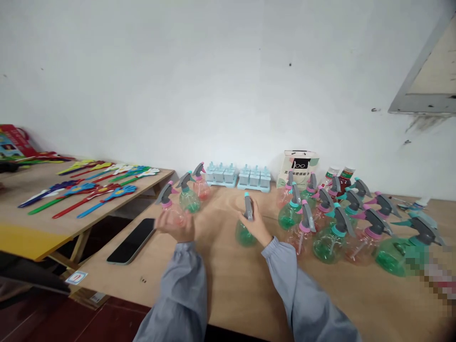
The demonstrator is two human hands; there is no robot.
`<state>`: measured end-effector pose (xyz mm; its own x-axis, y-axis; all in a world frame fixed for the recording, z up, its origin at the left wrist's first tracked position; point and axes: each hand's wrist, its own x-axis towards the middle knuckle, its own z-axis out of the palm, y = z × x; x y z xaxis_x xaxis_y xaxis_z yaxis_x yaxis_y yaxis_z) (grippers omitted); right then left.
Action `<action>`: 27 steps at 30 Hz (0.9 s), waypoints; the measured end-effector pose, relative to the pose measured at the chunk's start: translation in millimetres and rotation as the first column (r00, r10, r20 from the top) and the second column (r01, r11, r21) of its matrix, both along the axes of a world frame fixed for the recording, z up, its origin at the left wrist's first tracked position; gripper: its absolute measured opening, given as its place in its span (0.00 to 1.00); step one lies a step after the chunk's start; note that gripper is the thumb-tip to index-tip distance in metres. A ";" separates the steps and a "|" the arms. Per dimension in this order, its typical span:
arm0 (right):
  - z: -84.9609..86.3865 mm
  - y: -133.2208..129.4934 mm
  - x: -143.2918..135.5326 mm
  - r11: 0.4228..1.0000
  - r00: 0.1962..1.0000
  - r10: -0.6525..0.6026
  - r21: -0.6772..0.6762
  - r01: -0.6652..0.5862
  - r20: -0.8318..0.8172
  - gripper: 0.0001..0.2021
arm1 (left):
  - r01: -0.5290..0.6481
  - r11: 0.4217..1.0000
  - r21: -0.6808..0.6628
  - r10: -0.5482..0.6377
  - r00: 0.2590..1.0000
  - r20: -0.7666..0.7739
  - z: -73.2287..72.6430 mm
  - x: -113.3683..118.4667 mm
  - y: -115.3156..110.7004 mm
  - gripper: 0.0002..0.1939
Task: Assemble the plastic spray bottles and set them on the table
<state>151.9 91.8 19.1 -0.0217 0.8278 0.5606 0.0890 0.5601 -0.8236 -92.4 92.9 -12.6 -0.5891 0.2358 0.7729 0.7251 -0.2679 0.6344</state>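
Observation:
My right hand [257,225] is wrapped around the neck of a green spray bottle [245,235] with a grey trigger head, upright at the middle of the table. My left hand [177,227], slightly blurred, is in front of a pink spray bottle [171,210] with its fingers apart; nothing shows in it. Behind that bottle stand another green spray bottle [190,199] and a second pink one [202,187]. On the right, several green and pink spray bottles [329,242] are grouped closely together.
Two light-blue ice-pop moulds [254,178] and a printed carton [298,167] are along the wall. A black phone [131,241] lies left of my left hand. Colourful hand-shaped clappers [92,194] cover part of the neighbouring table [39,237]. A dark red bottle [345,180] stands behind the spray bottles.

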 end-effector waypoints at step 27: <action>58.0 -17.3 16.4 0.850 0.828 0.262 -0.288 -0.441 -0.496 0.13 | 0.474 0.797 -0.374 -0.494 0.868 0.045 -36.8 66.2 18.5 0.30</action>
<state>168.3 74.5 77.1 -0.1890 0.9541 0.2322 -0.4583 0.1235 -0.8802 -26.3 111.4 -49.4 -0.2843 0.7469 0.6011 0.5972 -0.3526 0.7205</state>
